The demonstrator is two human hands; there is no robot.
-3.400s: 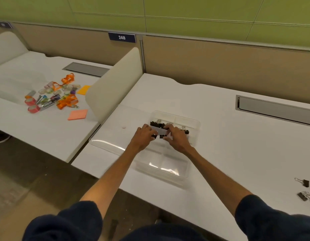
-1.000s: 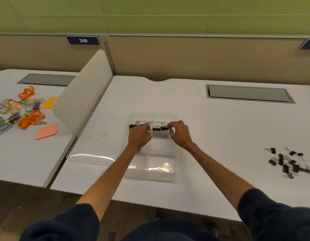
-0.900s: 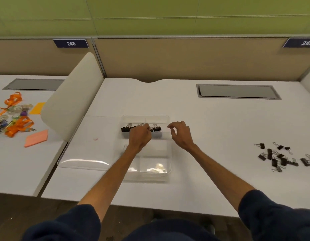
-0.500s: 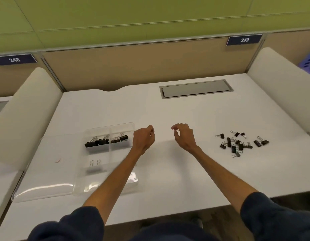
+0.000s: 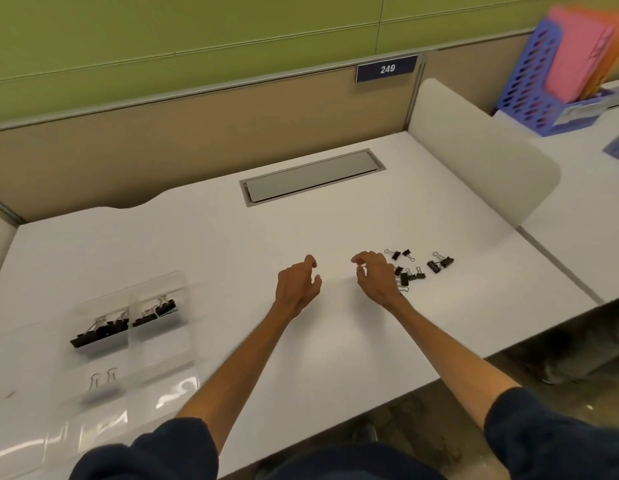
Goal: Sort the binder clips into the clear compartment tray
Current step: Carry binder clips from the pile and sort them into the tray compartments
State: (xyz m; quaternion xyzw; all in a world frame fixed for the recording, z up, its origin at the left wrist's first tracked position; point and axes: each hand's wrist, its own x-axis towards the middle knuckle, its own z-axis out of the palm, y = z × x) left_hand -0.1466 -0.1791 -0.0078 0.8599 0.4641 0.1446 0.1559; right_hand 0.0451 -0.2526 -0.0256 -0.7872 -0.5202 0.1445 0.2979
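The clear compartment tray (image 5: 162, 355) lies at the lower left of the white desk. Its two far compartments hold rows of black binder clips (image 5: 103, 329), and a nearer compartment shows two small clips (image 5: 102, 377). A loose pile of several black binder clips (image 5: 413, 268) lies on the desk to the right. My right hand (image 5: 375, 277) hovers at the pile's left edge with fingers apart and empty, hiding some clips. My left hand (image 5: 299, 282) hangs over bare desk in the middle, loosely curled and holding nothing.
A grey cable flap (image 5: 311, 176) is set into the desk at the back. A white divider panel (image 5: 481, 157) bounds the desk on the right. Beyond it stands a blue file holder (image 5: 550, 77) with pink and orange folders. The tray's clear lid (image 5: 17, 375) lies at far left.
Both hands have left the tray and travelled right across the desk. My right hand has arrived at the loose clip pile. The view has swung right, so the tray sits at lower left.
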